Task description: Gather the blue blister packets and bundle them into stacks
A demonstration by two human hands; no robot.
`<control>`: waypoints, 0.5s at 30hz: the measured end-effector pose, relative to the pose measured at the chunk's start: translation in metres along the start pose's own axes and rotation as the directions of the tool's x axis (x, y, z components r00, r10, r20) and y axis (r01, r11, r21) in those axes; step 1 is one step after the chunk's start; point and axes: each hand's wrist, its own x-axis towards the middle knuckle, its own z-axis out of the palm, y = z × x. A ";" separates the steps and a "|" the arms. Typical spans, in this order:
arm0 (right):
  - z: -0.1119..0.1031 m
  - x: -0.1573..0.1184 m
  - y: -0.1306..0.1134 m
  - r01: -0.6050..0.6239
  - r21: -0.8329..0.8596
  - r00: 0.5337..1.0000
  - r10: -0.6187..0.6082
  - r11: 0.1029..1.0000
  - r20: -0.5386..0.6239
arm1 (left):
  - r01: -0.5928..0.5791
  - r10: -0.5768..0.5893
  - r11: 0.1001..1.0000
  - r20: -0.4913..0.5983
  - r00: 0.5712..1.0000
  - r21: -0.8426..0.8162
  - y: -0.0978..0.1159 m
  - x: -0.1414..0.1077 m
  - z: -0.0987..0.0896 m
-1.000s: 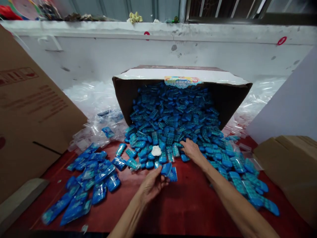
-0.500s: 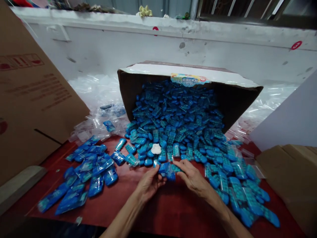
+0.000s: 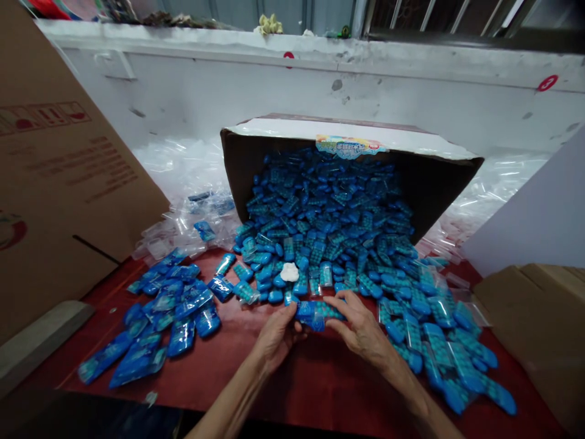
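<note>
Near the front middle of the red table, my left hand (image 3: 278,335) pinches a blue printed wrapper (image 3: 309,314). My right hand (image 3: 354,323) holds a small container of teal pieces (image 3: 329,310) between thumb and fingers; its left end meets the wrapper. How far it sits inside the wrapper cannot be made out. Beyond my hands, a heap of blue-capped containers (image 3: 320,213) spills from a tipped carton (image 3: 457,152). A white lump (image 3: 289,272) lies on the heap's front edge. Wrapped blue packs (image 3: 183,305) lie in a pile on the left.
A large cardboard box (image 3: 59,158) stands at the left, with a grey bar (image 3: 46,341) before it. Clear plastic sleeves (image 3: 178,171) lie behind. Another brown box (image 3: 534,329) stands at the right, beside more loose containers (image 3: 439,347) on the red table (image 3: 292,396).
The container in my right hand now shows more of its length beside the wrapper. Both hands stay close together in nearly the same place. The view has shifted slightly.
</note>
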 end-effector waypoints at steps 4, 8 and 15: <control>0.002 -0.001 -0.003 0.003 -0.039 1.000 -0.004 0.999 -0.015 | -0.015 0.015 1.000 0.032 0.999 0.003 0.001 -0.002 -0.001; 0.009 -0.004 -0.006 0.007 -0.017 0.998 -0.008 1.000 -0.063 | -0.023 0.023 1.000 0.049 0.999 -0.001 -0.001 -0.003 -0.001; 0.033 -0.003 -0.004 -0.030 0.160 0.969 0.068 0.987 -0.237 | -0.125 0.126 0.989 -0.009 0.992 0.074 0.003 0.003 0.011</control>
